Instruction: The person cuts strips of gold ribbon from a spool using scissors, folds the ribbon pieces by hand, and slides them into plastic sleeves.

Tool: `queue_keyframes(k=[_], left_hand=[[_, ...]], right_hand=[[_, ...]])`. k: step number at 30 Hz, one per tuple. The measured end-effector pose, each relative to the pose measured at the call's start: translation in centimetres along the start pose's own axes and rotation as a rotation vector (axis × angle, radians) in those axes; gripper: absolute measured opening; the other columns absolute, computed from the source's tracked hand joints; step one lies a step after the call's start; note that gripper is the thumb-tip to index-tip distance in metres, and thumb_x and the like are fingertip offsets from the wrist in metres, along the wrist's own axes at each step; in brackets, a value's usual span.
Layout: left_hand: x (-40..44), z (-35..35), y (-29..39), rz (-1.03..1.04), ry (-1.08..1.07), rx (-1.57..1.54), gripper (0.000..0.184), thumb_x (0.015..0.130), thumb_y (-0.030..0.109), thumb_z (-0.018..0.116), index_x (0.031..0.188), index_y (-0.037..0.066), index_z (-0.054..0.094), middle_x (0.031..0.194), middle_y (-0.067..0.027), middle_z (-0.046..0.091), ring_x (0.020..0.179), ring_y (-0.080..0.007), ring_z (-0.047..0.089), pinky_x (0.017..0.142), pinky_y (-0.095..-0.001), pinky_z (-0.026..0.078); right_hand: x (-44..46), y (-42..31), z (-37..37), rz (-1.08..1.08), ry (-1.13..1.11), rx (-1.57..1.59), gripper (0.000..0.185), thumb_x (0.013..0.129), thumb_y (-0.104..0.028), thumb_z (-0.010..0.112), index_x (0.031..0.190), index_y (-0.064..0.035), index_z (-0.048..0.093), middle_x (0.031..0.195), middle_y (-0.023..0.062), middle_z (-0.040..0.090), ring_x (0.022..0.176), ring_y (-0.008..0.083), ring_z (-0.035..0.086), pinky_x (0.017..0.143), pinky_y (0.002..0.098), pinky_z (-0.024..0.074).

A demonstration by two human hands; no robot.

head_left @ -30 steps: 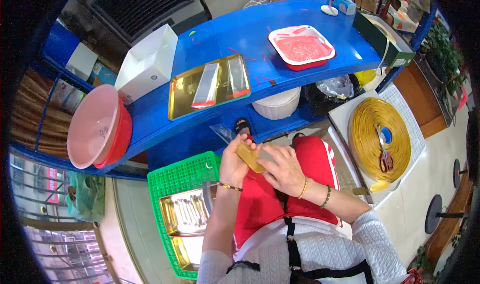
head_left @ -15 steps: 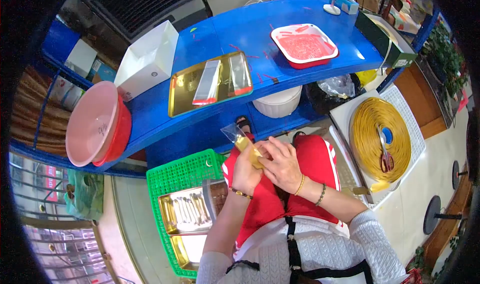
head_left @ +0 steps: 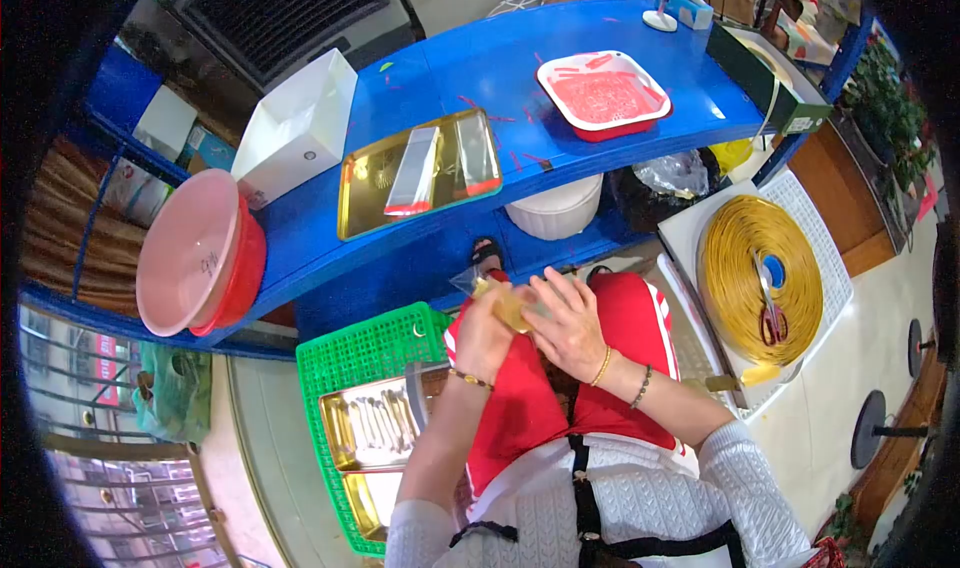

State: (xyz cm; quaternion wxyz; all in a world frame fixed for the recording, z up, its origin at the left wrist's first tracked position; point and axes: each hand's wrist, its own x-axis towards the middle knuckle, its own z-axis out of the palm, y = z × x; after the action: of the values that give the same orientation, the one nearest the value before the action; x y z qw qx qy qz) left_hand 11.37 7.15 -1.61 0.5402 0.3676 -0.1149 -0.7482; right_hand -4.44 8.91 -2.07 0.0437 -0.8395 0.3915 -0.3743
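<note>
My left hand (head_left: 483, 340) is closed around a small gold packet (head_left: 512, 310) with a clear plastic end, above my lap. Close on its right, my right hand (head_left: 566, 330) has its fingers partly spread, and its fingertips are at the packet's right side. Whether they pinch the packet is hard to make out. Left of my left arm, a green basket (head_left: 375, 343) bears gold trays (head_left: 345, 433) with several small slim items. On the blue table, a gold tray (head_left: 365, 193) carries clear sleeves with red ends (head_left: 412, 173).
A red-rimmed white tray (head_left: 605, 93) of red pieces stands on the blue table (head_left: 460, 58). A white box (head_left: 300, 133) and pink basin (head_left: 187, 253) are at the left. To the right lie a gold ribbon roll (head_left: 735, 288) and scissors (head_left: 770, 318).
The gold packet and its clear end have tilted and shifted between my hands. My right hand's fingers have spread and lifted a little. My left hand has turned around the packet.
</note>
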Motion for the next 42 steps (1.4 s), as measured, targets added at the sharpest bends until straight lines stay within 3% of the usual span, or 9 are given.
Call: queue_keyframes(k=[7, 13, 19, 25, 29, 31, 34, 37, 42], left_hand=[[0.1, -0.3, -1.0, 0.063, 0.104, -0.022, 0.024, 0.094, 0.019, 0.042, 0.103, -0.003, 0.046, 0.101, -0.0157, 0.056, 0.095, -0.0296, 0.058, 0.085, -0.0415, 0.047], [0.8, -2.0, -0.8, 0.005, 0.095, 0.101, 0.027, 0.094, 0.022, 0.042, 0.103, -0.002, 0.051, 0.098, -0.0129, 0.059, 0.094, -0.0258, 0.058, 0.084, -0.0386, 0.047], [-0.3, -2.3, 1.2, 0.044, 0.117, 0.175, 0.03, 0.094, 0.022, 0.038, 0.105, -0.003, 0.051, 0.105, -0.0161, 0.06, 0.1, -0.027, 0.056, 0.09, -0.0405, 0.044], [-2.0, -3.6, 1.6, 0.069, 0.038, 0.272, 0.032, 0.094, 0.023, 0.039, 0.105, -0.004, 0.051, 0.103, -0.0159, 0.06, 0.097, -0.0251, 0.057, 0.086, -0.0398, 0.046], [-2.2, -6.6, -0.7, 0.223, 0.063, 0.621, 0.031, 0.092, 0.026, 0.046, 0.1, -0.002, 0.055, 0.094, -0.0128, 0.06, 0.082, -0.0205, 0.06, 0.072, -0.0339, 0.05], [-3.3, -7.0, -0.9, -0.06, 0.196, 0.341, 0.024, 0.089, 0.024, 0.054, 0.093, 0.0, 0.057, 0.082, -0.0086, 0.061, 0.067, -0.0153, 0.061, 0.058, -0.0275, 0.051], [-5.5, -7.1, -1.6, -0.105, 0.272, 0.569, 0.024, 0.087, 0.025, 0.057, 0.084, 0.002, 0.059, 0.077, -0.007, 0.062, 0.063, -0.0142, 0.061, 0.055, -0.0267, 0.051], [-5.9, -9.1, -1.9, -0.059, 0.298, 0.702, 0.022, 0.085, 0.023, 0.06, 0.079, 0.002, 0.061, 0.07, -0.0058, 0.062, 0.061, -0.0133, 0.06, 0.056, -0.0261, 0.051], [-6.0, -8.8, -1.6, -0.067, 0.343, 0.616, 0.021, 0.082, 0.021, 0.064, 0.073, 0.003, 0.061, 0.065, -0.0033, 0.059, 0.055, -0.0093, 0.056, 0.051, -0.0228, 0.047]], right_hand=[[0.0, -0.1, 0.5, -0.005, -0.029, -0.001, 0.035, 0.066, -0.012, 0.066, 0.101, -0.0106, 0.062, 0.13, 0.0148, 0.043, 0.126, 0.0338, 0.035, 0.096, 0.0515, 0.0307], [-1.0, 0.2, 0.3, 0.064, -0.15, 0.046, 0.029, 0.068, -0.008, 0.064, 0.097, -0.0088, 0.062, 0.1, 0.0111, 0.061, 0.096, 0.025, 0.058, 0.086, 0.0443, 0.0387], [-0.7, 0.3, -0.4, 0.106, -0.012, 0.462, 0.023, 0.076, -0.007, 0.063, 0.099, -0.007, 0.058, 0.076, 0.0071, 0.062, 0.071, 0.0209, 0.062, 0.064, 0.0309, 0.0481], [-1.3, -0.5, 1.6, 0.894, -0.144, 1.297, 0.022, 0.081, -0.008, 0.064, 0.1, -0.0025, 0.055, 0.078, 0.0044, 0.063, 0.071, 0.0104, 0.06, 0.063, 0.024, 0.0489], [-1.6, -0.8, 4.0, 0.897, -0.472, 1.46, 0.012, 0.082, -0.007, 0.062, 0.091, -0.0029, 0.055, 0.081, 0.0043, 0.062, 0.068, 0.0079, 0.058, 0.058, 0.0213, 0.0484], [-1.2, -1.7, 4.3, 0.95, -0.407, 1.462, 0.008, 0.082, -0.006, 0.061, 0.087, -0.0034, 0.056, 0.074, 0.0024, 0.061, 0.062, 0.007, 0.057, 0.055, 0.0201, 0.0459], [-1.9, -2.0, 6.6, 0.981, -0.336, 1.45, 0.007, 0.081, -0.005, 0.062, 0.083, -0.0038, 0.055, 0.069, 0.0009, 0.06, 0.057, 0.0056, 0.055, 0.05, 0.0203, 0.0428], [-3.4, -1.6, 8.9, 0.856, -0.366, 1.213, 0.013, 0.078, -0.005, 0.065, 0.08, -0.004, 0.053, 0.067, 0.0014, 0.058, 0.055, 0.0074, 0.054, 0.048, 0.0229, 0.0416], [-1.1, -1.5, 4.7, 0.204, -0.288, 0.657, 0.023, 0.07, -0.011, 0.07, 0.077, -0.0058, 0.05, 0.069, 0.007, 0.052, 0.063, 0.0213, 0.055, 0.054, 0.0317, 0.0436]])
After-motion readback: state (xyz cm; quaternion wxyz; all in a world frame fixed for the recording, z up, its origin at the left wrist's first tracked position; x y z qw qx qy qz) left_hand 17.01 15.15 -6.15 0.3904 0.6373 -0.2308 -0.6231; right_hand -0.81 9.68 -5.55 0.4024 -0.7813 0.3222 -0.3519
